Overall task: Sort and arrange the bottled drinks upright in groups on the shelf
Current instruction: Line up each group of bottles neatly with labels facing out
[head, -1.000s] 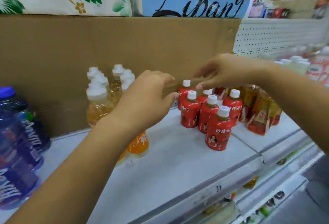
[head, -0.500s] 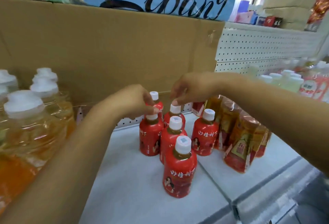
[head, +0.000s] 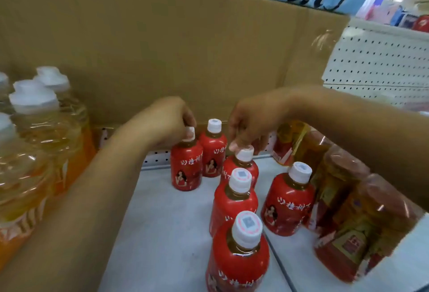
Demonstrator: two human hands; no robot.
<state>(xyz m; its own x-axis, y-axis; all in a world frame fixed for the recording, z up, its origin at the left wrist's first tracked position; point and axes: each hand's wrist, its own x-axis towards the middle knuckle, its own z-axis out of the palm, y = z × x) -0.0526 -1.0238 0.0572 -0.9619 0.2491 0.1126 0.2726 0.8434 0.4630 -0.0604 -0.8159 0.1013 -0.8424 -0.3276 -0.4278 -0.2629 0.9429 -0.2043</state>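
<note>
Several small red bottles with white caps stand upright on the white shelf (head: 162,233). My left hand (head: 162,122) pinches the cap of the back-left red bottle (head: 185,168). My right hand (head: 253,124) grips the cap of a middle red bottle (head: 241,164). Another red bottle (head: 214,150) stands between the two hands at the back. Two more form a line towards me, the nearer one (head: 239,257) behind the farther one (head: 234,201), and one (head: 287,203) stands to the right.
Large orange-drink bottles (head: 46,133) with white caps crowd the left side. Shrink-wrapped packs of amber bottles (head: 343,199) stand on the right under my right forearm. A cardboard sheet (head: 162,48) backs the shelf, with white pegboard (head: 376,68) to its right.
The view has moved closer and lower. Both hands have come down onto bottle caps; the back-left bottle now stands a little apart to the left of the group.
</note>
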